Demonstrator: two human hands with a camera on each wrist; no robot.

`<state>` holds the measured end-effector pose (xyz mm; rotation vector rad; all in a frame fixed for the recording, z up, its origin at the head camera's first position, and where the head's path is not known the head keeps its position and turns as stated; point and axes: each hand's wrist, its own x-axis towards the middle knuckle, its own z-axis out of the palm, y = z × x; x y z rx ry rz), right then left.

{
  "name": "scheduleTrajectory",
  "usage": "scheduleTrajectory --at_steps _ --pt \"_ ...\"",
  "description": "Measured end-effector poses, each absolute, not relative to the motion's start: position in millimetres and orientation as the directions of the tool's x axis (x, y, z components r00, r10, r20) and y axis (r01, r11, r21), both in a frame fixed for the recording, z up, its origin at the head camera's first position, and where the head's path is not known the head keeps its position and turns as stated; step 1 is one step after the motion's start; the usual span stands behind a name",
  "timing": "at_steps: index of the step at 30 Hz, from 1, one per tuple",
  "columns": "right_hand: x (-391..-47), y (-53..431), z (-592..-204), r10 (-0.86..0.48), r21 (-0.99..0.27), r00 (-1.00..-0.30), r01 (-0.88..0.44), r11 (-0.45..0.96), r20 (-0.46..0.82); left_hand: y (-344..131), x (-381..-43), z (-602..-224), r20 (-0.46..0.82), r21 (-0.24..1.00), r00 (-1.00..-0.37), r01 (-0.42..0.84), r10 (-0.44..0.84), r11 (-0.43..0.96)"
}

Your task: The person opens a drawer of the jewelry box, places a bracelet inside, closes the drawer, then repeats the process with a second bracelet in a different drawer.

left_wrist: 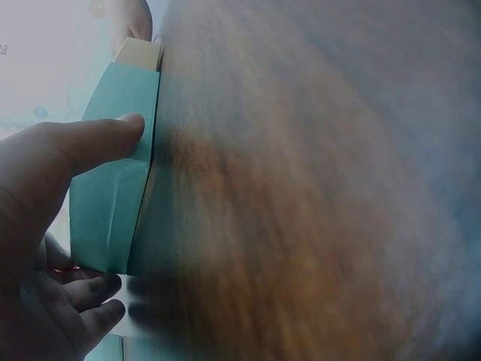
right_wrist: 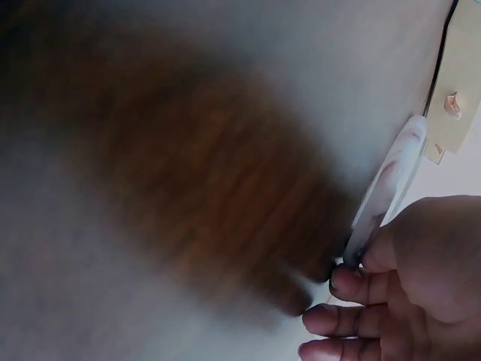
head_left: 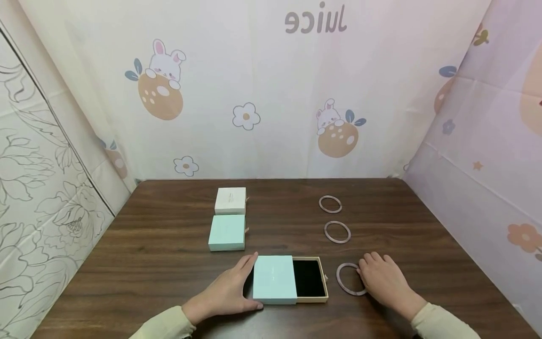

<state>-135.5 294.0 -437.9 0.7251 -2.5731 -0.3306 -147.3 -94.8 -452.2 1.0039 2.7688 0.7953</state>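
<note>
Head camera faces down, toward twelve o'clock; close wrist views share the open box (head_left: 274, 280): left at nine, right at two.

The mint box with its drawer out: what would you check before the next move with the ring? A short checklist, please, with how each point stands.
1. Drawer pulled out: ok, it sticks partly out of the mint box.
2. Room inside: ok, only black lining shows in the exposed part.
3. Box steadied: ok, the left hand has thumb and fingers against it.
4. Ring in hold: ok, the right hand pinches its edge.
5. Ring raised from the table: cannot tell.
6. Opening wide enough: cannot tell; ring and exposed part look similar in width.
</note>
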Motion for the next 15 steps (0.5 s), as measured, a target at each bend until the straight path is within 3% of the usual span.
scheduleTrajectory --at_steps 15 --pt "-136.7 294.4 -438.8 -0.536 0.335 -0.787 -0.437 0.834 0.306 -94.6 -146.8 -451.2 0.087 0.499 -0.780 0.573 0.620 0.650"
